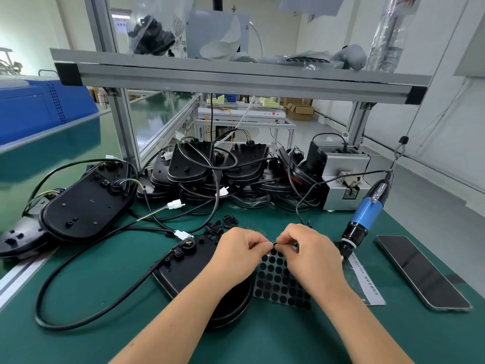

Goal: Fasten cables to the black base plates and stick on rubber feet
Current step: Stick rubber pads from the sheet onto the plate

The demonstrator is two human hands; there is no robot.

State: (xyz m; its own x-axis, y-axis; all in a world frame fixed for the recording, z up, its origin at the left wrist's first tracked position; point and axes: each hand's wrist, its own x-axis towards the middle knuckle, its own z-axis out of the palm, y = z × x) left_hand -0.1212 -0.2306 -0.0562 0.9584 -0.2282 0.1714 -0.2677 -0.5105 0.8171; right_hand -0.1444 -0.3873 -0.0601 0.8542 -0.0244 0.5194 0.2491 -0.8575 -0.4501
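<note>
A black base plate (183,271) lies on the green mat in front of me, with a black cable (105,308) looping out to its left. Right of it lies a sheet of round black rubber feet (278,282). Above the sheet's top edge, my left hand (236,254) and my right hand (309,254) meet fingertip to fingertip. Between them they pinch one small black rubber foot (273,244). My left forearm covers the plate's near right part.
A blue electric screwdriver (364,216) hangs at the right, its tip near my right hand. A phone (422,271) lies further right. Stacked base plates with cables (217,166) fill the back; more plates (86,203) lie left. Small black clips (220,227) are scattered behind my hands.
</note>
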